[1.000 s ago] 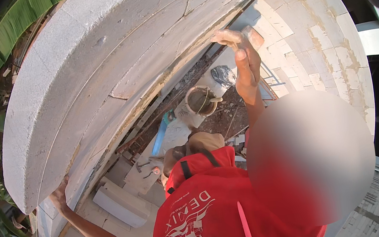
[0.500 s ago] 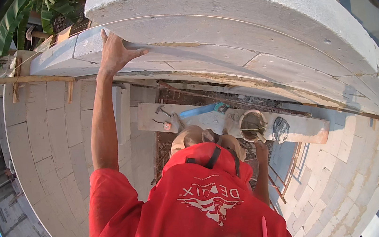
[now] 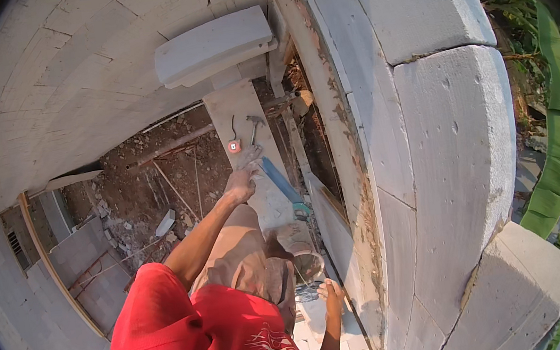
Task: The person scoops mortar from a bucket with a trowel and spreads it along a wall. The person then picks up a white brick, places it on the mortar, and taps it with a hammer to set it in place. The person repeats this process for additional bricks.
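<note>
My left hand [image 3: 242, 182] hangs over the plank [image 3: 224, 102], next to my dusty foot, with its fingers loosely stretched and nothing in them. Beyond it on the plank lie an orange tape measure [image 3: 234, 146] and a claw hammer [image 3: 256, 126]. A handsaw [image 3: 281, 180] with a blue blade and teal handle lies to its right. My right hand [image 3: 332, 296] is curled close to the near rim of a bucket [image 3: 308, 264]; what its fingers hold, if anything, is hidden.
A wall of pale blocks [image 3: 455, 118] rises along my right, with banana leaves [image 3: 549, 135] beyond. One loose block [image 3: 214, 46] rests at the plank's far end. Below lies rubble-strewn ground [image 3: 148, 184] with sticks; a wooden post [image 3: 60, 265] leans at left.
My view has swung left along the wall. My left hand has let go of the wall's top edge and come down over the plank. My right hand remains beside the bucket.
</note>
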The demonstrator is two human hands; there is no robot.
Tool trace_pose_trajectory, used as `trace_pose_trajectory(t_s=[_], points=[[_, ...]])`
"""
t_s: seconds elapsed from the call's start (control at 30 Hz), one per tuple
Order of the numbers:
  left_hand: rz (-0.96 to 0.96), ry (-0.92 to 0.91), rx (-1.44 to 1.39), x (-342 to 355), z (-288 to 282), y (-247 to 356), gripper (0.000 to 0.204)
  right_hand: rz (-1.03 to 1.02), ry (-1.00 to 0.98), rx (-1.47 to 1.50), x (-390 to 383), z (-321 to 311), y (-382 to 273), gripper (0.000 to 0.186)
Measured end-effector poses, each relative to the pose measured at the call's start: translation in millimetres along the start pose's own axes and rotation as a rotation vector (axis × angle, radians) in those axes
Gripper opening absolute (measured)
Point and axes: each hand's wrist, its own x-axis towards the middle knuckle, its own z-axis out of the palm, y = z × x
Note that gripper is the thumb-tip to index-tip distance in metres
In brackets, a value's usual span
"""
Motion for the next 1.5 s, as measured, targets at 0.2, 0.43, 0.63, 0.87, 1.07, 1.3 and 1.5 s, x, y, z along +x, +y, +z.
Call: trace_pose_trajectory(t_s=[0.2,0.43,0.63,0.87,1.07,1.3,1.5], points=[[-0.675,-0.034,-0.117,77,144,-265,0.070,0.036,-0.353,-0.120,93,138,-18,0.034],[-0.794,-0.098,-0.046,245,281,-457,0.065,0.286,-0.383,-0.214,164,203,75,0.019],[-0.704,-0.084,0.250,291,329,-491,0.059,0.269,-0.432,-0.461,212,230,69,0.018],[-0.644,-0.100,0.379,303,329,-493,0.045,-0.530,-0.391,-0.030,309,239,-88,0.024],[-0.601,-0.070,0.416,302,328,-480,0.041,-0.571,-0.467,-0.133,304,247,-128,0.024],[-0.388,0.087,-0.022,302,262,-384,0.043,-0.557,-0.381,-0.383,295,267,-97,0.027],[-0.278,-0.007,-0.534,172,168,-196,0.035,-0.955,-0.041,-0.714,258,303,-149,0.054]])
